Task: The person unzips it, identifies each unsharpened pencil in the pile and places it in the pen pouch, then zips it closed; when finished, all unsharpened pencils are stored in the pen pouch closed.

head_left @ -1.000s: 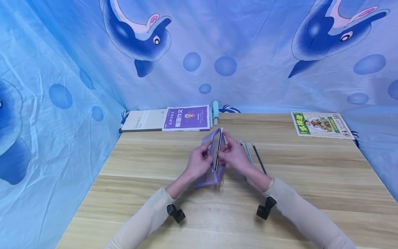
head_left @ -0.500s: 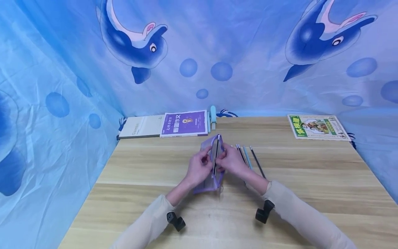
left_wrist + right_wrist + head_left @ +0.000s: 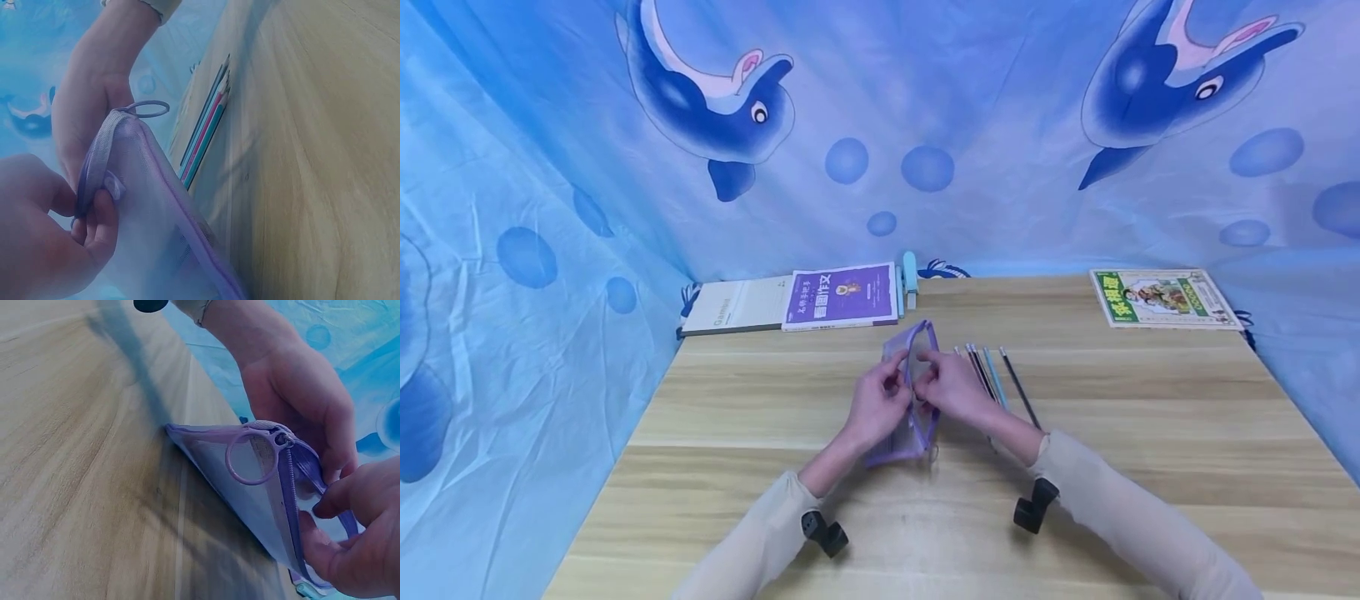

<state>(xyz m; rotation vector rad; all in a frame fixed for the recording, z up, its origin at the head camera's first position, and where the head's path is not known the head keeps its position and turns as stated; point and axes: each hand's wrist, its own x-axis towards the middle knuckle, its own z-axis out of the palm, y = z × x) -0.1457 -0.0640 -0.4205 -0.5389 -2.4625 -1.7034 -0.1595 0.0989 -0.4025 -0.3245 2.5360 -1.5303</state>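
My left hand (image 3: 877, 402) pinches the rim of a translucent purple-edged zip pencil case (image 3: 897, 446), held with its mouth spread. In the left wrist view, thumb and fingers close on the zip edge of the case (image 3: 150, 219). My right hand (image 3: 953, 387) has its bent fingers in and at the case's mouth. From the right wrist view, two of its fingertips (image 3: 312, 532) lie by the zip, slightly apart; whether they grip the rim or something inside is hidden. A lilac ring (image 3: 251, 457) hangs from the zip. No pencil shows between the hands.
Several pencils (image 3: 989, 375) lie on the wooden table (image 3: 737, 433) right of the case, partly under my right forearm. Towards the back are a pale notebook (image 3: 737, 305), a purple book (image 3: 842, 293), a light-blue stapler-like item (image 3: 910, 271) and a green-and-white booklet (image 3: 1165, 298).
The black pencil that my right hand held upright in the case's mouth has gone down out of sight. My right fingers have moved slightly left, further into the opening. My left hand keeps its grip.
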